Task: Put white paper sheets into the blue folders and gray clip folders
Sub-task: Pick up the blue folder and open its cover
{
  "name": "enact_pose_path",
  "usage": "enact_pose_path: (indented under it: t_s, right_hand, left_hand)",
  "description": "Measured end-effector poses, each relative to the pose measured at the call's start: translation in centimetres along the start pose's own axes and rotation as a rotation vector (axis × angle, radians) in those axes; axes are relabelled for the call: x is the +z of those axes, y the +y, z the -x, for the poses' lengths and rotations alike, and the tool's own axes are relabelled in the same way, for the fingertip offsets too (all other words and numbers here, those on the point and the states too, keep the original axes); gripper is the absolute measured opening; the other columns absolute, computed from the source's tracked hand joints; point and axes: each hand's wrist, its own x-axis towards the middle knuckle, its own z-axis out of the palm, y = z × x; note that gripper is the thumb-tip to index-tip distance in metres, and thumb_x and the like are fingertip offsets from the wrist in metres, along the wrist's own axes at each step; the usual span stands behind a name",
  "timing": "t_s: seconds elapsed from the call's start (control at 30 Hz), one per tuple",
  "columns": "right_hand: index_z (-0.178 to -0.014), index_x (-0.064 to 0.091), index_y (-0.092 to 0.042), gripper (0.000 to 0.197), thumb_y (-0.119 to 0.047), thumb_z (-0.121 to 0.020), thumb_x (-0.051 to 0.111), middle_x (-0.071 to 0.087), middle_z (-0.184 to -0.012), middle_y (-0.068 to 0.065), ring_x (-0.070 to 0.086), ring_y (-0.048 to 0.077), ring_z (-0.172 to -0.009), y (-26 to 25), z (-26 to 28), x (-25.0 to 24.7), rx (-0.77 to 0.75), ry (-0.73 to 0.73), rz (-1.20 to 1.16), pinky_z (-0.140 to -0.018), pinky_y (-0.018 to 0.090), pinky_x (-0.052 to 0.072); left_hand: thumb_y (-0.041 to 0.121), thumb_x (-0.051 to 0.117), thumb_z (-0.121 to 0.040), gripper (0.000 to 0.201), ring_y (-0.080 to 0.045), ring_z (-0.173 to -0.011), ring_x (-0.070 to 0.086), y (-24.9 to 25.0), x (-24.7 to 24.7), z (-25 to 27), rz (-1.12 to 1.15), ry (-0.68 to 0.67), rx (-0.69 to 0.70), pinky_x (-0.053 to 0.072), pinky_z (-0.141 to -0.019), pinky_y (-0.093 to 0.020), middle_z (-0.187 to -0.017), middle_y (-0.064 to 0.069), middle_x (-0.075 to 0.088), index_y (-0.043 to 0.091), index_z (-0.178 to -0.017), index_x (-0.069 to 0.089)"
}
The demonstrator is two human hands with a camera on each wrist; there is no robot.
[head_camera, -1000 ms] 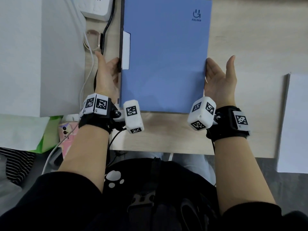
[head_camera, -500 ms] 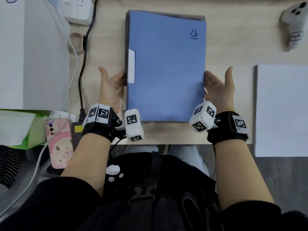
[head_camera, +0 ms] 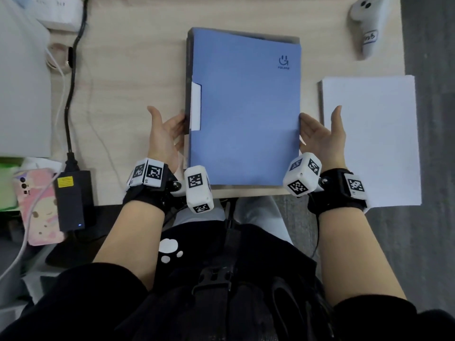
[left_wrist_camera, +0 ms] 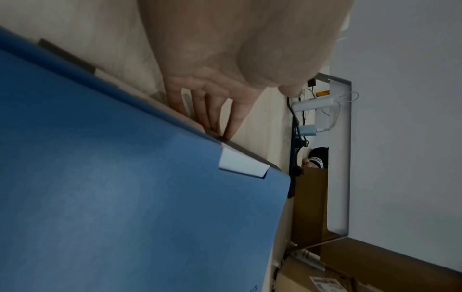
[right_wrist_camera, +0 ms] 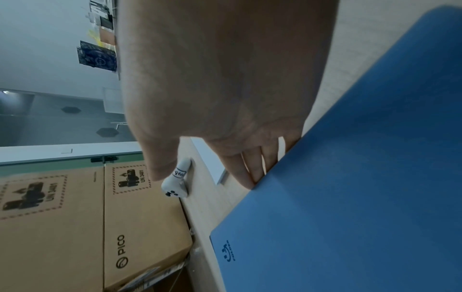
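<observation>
A blue folder (head_camera: 246,107) with a white label tab (head_camera: 196,107) lies on top of a dark gray folder (head_camera: 188,70) near the desk's front edge. My left hand (head_camera: 170,126) rests with straight fingers (left_wrist_camera: 212,116) against the stack's left spine. At the right edge my right hand (head_camera: 317,134) does the same, its fingertips (right_wrist_camera: 252,173) touching the blue cover (right_wrist_camera: 362,177). Neither thumb touches the folder. A stack of white paper sheets (head_camera: 369,139) lies just right of my right hand.
A white controller (head_camera: 366,25) sits at the back right. A black power adapter (head_camera: 71,200), its cable and a pink phone (head_camera: 39,207) lie at the left front, with a white box (head_camera: 22,94) and power strip (head_camera: 56,8) behind. Cardboard boxes (right_wrist_camera: 75,227) stand beyond the desk.
Both hands have slid the folder stack toward me, closer to the desk's front edge. My view has shifted right, bringing the paper stack and the controller into view.
</observation>
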Motion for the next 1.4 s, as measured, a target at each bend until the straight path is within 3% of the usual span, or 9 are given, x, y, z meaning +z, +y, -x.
enact_pose_path:
  t_s: [0.27, 0.5, 0.7, 0.87, 1.0, 1.07, 1.13, 1.23, 1.4]
  right_hand:
    - [-0.130, 0.052, -0.002, 0.074, -0.063, -0.092, 0.030, 0.056, -0.135, 0.007, 0.050, 0.016, -0.128, -1.1, 0.2, -3.4, -0.004, 0.001, 0.040, -0.094, 0.031, 0.046]
    - [-0.125, 0.056, -0.003, 0.074, -0.064, -0.091, 0.032, 0.061, -0.128, 0.007, 0.054, 0.017, -0.124, -1.3, 0.5, -5.0, -0.006, -0.016, 0.084, -0.095, 0.035, 0.046]
    - [-0.130, 0.052, -0.003, 0.076, -0.064, -0.092, 0.028, 0.058, -0.132, 0.007, 0.054, 0.018, -0.124, -1.5, 1.3, -5.4, 0.002, 0.007, 0.134, -0.080, 0.030, 0.047]
    - [-0.134, 0.047, -0.002, 0.075, -0.062, -0.094, 0.025, 0.058, -0.127, 0.002, 0.058, 0.012, -0.110, -1.7, 2.1, -5.1, 0.007, 0.014, 0.242, -0.061, 0.020, 0.048]
    - [-0.135, 0.046, -0.001, 0.074, -0.060, -0.095, 0.027, 0.058, -0.123, 0.000, 0.049, 0.015, -0.128, -2.1, 1.9, -4.6, -0.010, 0.056, 0.371, -0.078, 0.024, 0.044]
    - [-0.116, 0.060, -0.006, 0.063, -0.058, -0.095, 0.031, 0.065, -0.105, -0.007, 0.055, 0.010, -0.120, -2.1, 1.7, -4.3, -0.044, 0.066, 0.408, -0.089, 0.025, 0.043]
    - [-0.090, 0.065, -0.017, 0.050, -0.055, -0.096, 0.034, 0.067, -0.089, -0.013, 0.064, -0.005, -0.091, -1.8, 1.7, -3.5, -0.089, 0.078, 0.440, -0.084, 0.019, 0.043]
    - [-0.090, 0.064, -0.024, 0.038, -0.051, -0.096, 0.038, 0.067, -0.088, -0.017, 0.063, -0.015, -0.065, -1.3, 1.4, -2.6, -0.186, 0.092, 0.505, -0.064, 0.010, 0.044]
    - [-0.105, 0.067, -0.025, 0.046, -0.060, -0.086, 0.045, 0.066, -0.117, -0.014, 0.057, 0.000, -0.112, -0.5, 0.7, -2.7, -0.301, 0.074, 0.575, -0.100, 0.025, 0.039]
  left_hand:
    - [0.064, 0.002, -0.093, 0.083, -0.026, -0.138, 0.035, -2.3, 2.5, 1.6, -0.022, 0.012, -0.006, 0.036, -0.101, -0.026, -0.137, -0.007, 0.054, 0.011, -0.132, 0.053]
    - [0.066, 0.005, -0.092, 0.084, -0.007, -0.087, 0.057, -3.5, 3.0, 2.5, -0.027, 0.048, 0.009, 0.040, -0.072, -0.020, -0.113, -0.001, 0.063, 0.010, -0.128, 0.056]
    - [0.066, 0.005, -0.092, 0.083, -0.013, -0.118, 0.053, -4.1, 3.2, 3.1, -0.068, 0.052, 0.013, 0.037, -0.102, -0.030, -0.126, -0.003, 0.061, 0.012, -0.127, 0.057]
    - [0.064, 0.005, -0.093, 0.081, -0.013, -0.118, 0.053, -4.1, 3.6, 3.3, -0.098, 0.081, 0.019, 0.038, -0.102, -0.031, -0.126, -0.004, 0.060, 0.011, -0.126, 0.057]
    - [0.061, 0.004, -0.094, 0.081, -0.017, -0.122, 0.053, -3.3, 4.0, 2.9, -0.150, 0.100, 0.036, 0.038, -0.107, -0.034, -0.132, -0.006, 0.057, 0.007, -0.129, 0.054]
    - [0.059, 0.006, -0.095, 0.079, -0.018, -0.125, 0.052, -2.9, 4.2, 2.7, -0.173, 0.102, 0.063, 0.038, -0.109, -0.036, -0.134, -0.008, 0.056, 0.005, -0.131, 0.051]
    - [0.057, 0.007, -0.097, 0.076, -0.014, -0.115, 0.058, -2.9, 4.3, 2.4, -0.192, 0.095, 0.094, 0.047, -0.097, -0.030, -0.126, -0.006, 0.061, 0.004, -0.130, 0.052]
    - [0.050, 0.010, -0.100, 0.064, 0.006, -0.067, 0.065, -3.2, 4.7, 2.2, -0.229, 0.093, 0.154, 0.050, -0.056, -0.013, -0.087, 0.007, 0.065, 0.010, -0.115, 0.058]
    - [0.047, 0.013, -0.101, 0.062, 0.009, -0.053, 0.060, -4.3, 4.2, 1.3, -0.267, 0.072, 0.260, 0.047, -0.053, -0.012, -0.081, 0.010, 0.062, 0.009, -0.120, 0.057]
